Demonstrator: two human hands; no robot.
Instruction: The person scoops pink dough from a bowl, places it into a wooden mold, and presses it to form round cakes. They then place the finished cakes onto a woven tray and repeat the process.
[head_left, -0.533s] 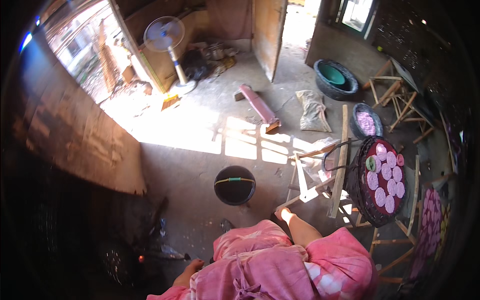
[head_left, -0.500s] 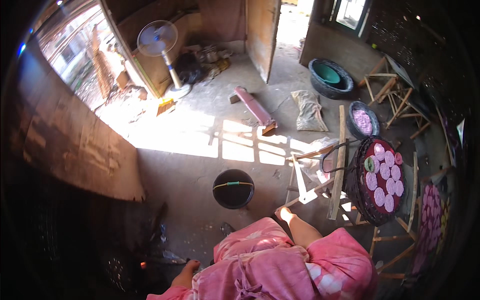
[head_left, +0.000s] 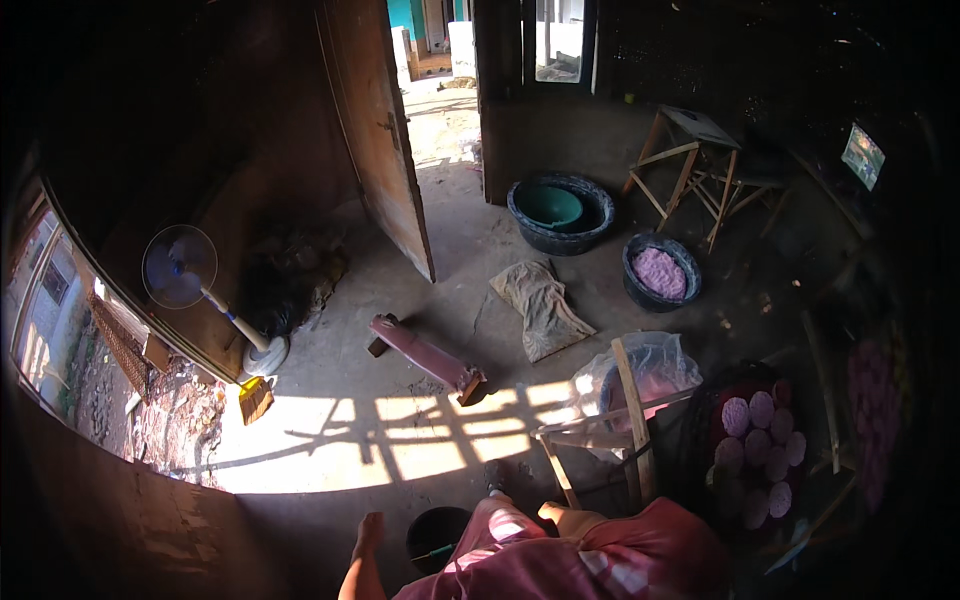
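Grey floor [head_left: 330,350] stretches ahead of me, barred with sunlight, and my whole view has swung round since half a second ago: the door [head_left: 372,150] now stands left of centre, the fan [head_left: 182,268] has slid down and left, and more of the yard shows through the doorway. Down at my lower edge, the black bucket [head_left: 430,527], which stood fully in sight before, is now partly covered by my pink garment [head_left: 520,572], its yellowish handle and green grip only half showing. My left hand [head_left: 368,530] has come up from well below the bucket and is now just left of its rim, apart from it as far as I can see; the fingers are small and blurred, so I can't call them spread or pressed together. On the other side, my right hand [head_left: 548,511] is mostly lost against the garment and the wooden stand [head_left: 633,420], right of the bucket, and I can't tell its state either. Further right, the basket [head_left: 700,420] has sunk into shadow, its pale pink discs [head_left: 757,445] dulled and its far rim hard to make out; the right-hand margin is nearly black.
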